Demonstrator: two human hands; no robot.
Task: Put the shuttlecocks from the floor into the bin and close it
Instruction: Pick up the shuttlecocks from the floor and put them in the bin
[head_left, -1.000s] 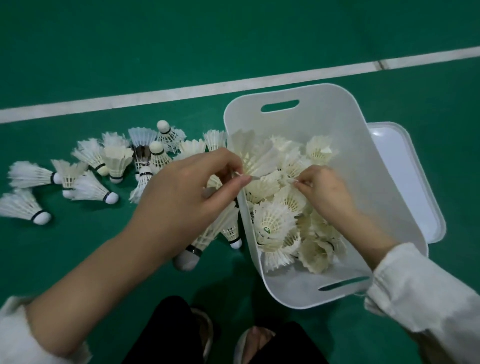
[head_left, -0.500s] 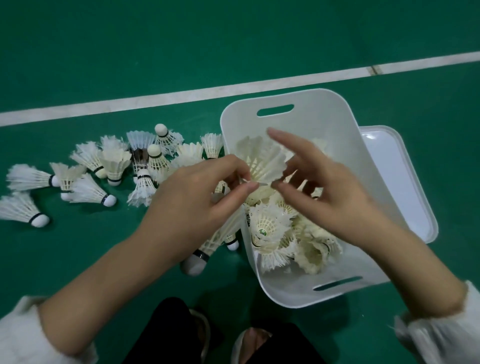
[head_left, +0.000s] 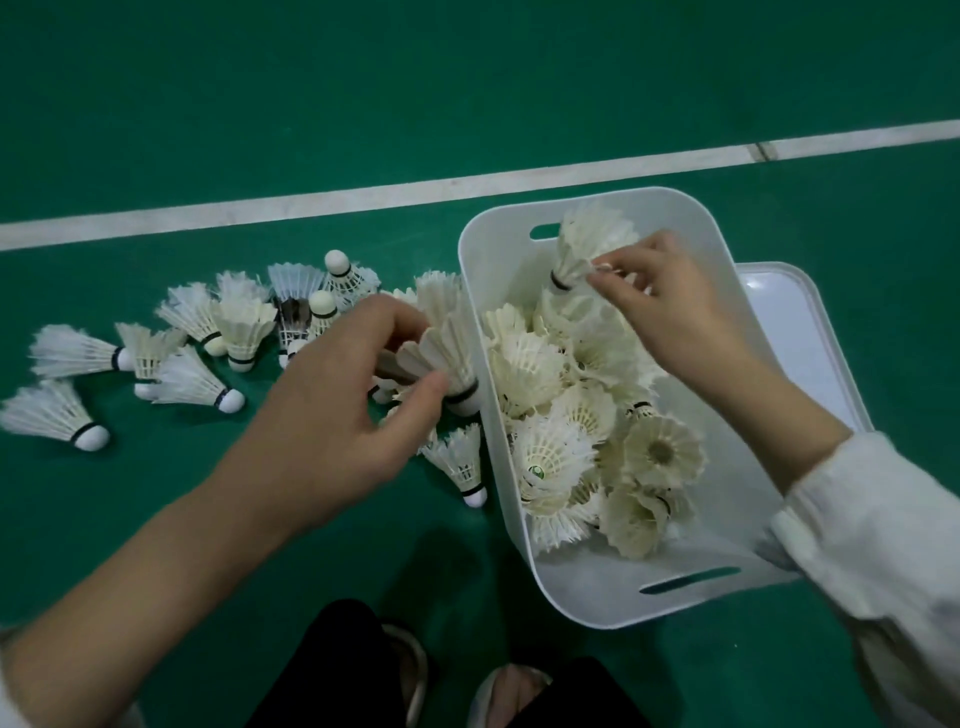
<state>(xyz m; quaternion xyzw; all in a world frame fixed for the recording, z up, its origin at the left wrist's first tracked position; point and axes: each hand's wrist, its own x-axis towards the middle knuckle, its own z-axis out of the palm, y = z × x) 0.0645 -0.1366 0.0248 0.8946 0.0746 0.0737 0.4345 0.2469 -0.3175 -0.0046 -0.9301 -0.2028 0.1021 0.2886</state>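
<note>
A white bin (head_left: 613, 587) stands on the green floor, holding several white shuttlecocks (head_left: 550, 452). My right hand (head_left: 670, 312) is over the bin's far end and pinches one shuttlecock (head_left: 589, 249) by its feathers, cork pointing down. My left hand (head_left: 332, 426) is just left of the bin wall and grips another shuttlecock (head_left: 449, 358) by its feathers. Several more shuttlecocks (head_left: 208, 358) lie scattered on the floor to the left. One shuttlecock (head_left: 462, 462) lies against the bin's left wall.
The bin's white lid (head_left: 810, 353) lies flat on the floor behind the bin on the right. A white court line (head_left: 363, 197) crosses the floor beyond. My feet in sandals (head_left: 415, 670) are at the bottom edge.
My right hand has taken a shuttlecock and carried it over the bin's far end. My left hand now grips a different shuttlecock beside the bin wall.
</note>
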